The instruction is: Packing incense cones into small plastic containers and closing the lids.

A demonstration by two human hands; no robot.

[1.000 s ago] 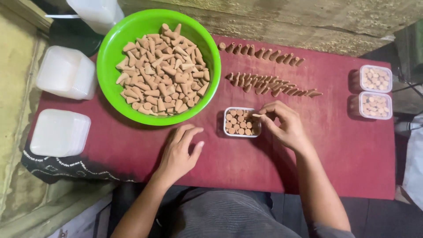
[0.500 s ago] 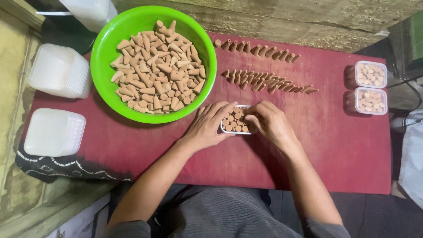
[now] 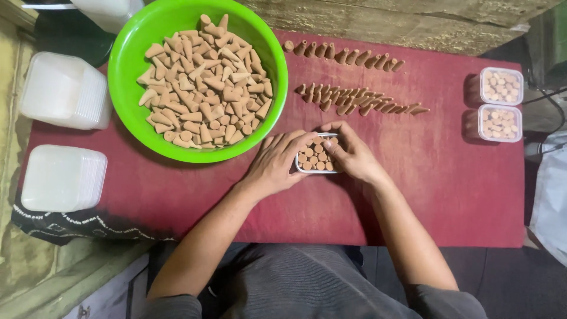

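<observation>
While both hands [image 3: 277,162] flank box [image 3: 316,155] (touching)

A bright green bowl [image 3: 127,65] is showing tan cones [image 3: 204,82] heaped inside it. Beneath the bowl, a dark red cloth [image 3: 460,189] is lying plain, without pattern. Right of the bowl, brown cones [image 3: 354,100] are running in two rows. Left of the bowl, white lids [image 3: 62,177] are stacking up pale. Below the bowl's left side, a black fabric edge [image 3: 71,227] is showing a white pattern.
</observation>
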